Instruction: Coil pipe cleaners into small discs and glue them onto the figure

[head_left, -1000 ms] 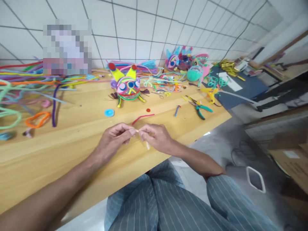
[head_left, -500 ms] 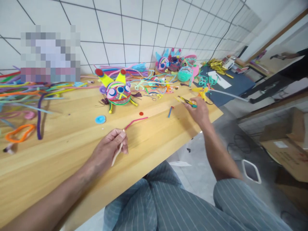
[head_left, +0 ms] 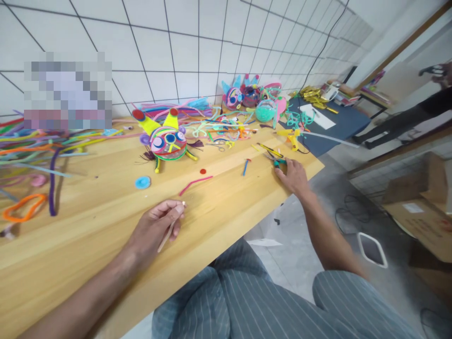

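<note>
Pale stick (head_left: 168,233) stays pinched in our left hand (head_left: 155,228); our right hand (head_left: 294,175), fingers curled, closes squarely over the pliers (head_left: 276,161) at two o'clock.

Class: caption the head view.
Left hand pinches a pale stick; right hand touches pliers on the wooden table.

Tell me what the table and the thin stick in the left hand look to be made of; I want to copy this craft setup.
The table looks like pale wood with a smooth matte finish: long grain lines and plank seams show. The stick, pinched by the left hand, is thin, straight and light tan, probably wood or bamboo; it is too small to be sure.
</note>
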Demonstrator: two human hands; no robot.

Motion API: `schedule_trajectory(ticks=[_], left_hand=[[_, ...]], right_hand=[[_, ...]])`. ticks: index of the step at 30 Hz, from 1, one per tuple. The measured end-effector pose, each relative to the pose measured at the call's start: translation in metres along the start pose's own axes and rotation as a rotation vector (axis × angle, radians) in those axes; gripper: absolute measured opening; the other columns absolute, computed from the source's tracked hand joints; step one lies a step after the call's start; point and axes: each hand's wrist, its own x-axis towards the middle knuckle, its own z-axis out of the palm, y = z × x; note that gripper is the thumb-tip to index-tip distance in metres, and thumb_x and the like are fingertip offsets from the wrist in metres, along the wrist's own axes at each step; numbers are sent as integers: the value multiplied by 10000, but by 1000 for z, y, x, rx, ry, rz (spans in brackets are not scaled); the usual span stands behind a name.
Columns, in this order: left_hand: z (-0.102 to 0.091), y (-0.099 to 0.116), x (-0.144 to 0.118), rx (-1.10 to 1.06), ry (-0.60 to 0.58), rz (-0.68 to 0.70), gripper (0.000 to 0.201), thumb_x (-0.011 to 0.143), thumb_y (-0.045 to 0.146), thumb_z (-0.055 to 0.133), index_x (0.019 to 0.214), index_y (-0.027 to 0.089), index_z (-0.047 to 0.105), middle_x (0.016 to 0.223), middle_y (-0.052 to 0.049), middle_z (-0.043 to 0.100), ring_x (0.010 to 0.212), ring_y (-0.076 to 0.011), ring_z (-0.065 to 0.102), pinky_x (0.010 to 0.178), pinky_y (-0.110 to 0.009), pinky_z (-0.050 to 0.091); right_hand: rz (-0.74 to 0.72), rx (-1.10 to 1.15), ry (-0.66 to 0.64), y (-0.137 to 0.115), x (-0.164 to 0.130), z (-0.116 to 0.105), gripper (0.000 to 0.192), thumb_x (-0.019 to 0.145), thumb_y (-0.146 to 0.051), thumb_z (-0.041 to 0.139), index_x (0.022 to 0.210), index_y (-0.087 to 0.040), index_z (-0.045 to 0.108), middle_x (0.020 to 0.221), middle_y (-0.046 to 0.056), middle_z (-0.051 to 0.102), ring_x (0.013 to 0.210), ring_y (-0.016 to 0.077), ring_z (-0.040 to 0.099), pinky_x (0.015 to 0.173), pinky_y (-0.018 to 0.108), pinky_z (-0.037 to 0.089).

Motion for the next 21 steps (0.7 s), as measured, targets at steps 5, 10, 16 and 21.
schedule_trajectory(ticks=[5, 10, 16, 21], left_hand=[[2, 5, -3, -13, 1, -17, 459, 693, 554, 859, 856, 165, 677, 687, 35, 591, 397, -11, 307, 354, -161, 161], [4, 10, -5, -79, 19, -30, 425, 674, 491, 859, 859, 167, 655, 603, 62, 521, 413, -17, 296, 372, -148, 177], [1, 19, -4, -54, 37, 19, 411, 668, 487, 857, 802, 170, 632, 589, 72, 458, 447, -32, 299, 399, -158, 205], [8, 37, 0, 73, 33, 155, 291, 805, 457, 766, 858, 187, 671, 571, 76, 410, 473, -61, 296, 434, -188, 222]], right_hand=[[50, 4, 57, -10, -8, -5, 601, 919, -450, 473, 1346, -54, 623, 1200, 280, 656, 1157, 404, 582, 1034, 560, 460], [180, 324, 144, -17, -6, -20, 539, 908, -500, 420, 1175, -110, 678, 1113, 238, 681, 1071, 356, 627, 982, 517, 498], [184, 1438, -211, -68, -8, -65, 646, 942, -720, 270, 1088, -222, 655, 901, 101, 691, 751, 242, 654, 616, 363, 508], [12, 1669, -557, -133, -22, -93, 499, 890, -658, 487, 1090, -234, 658, 969, 112, 725, 843, 264, 686, 670, 395, 552]])
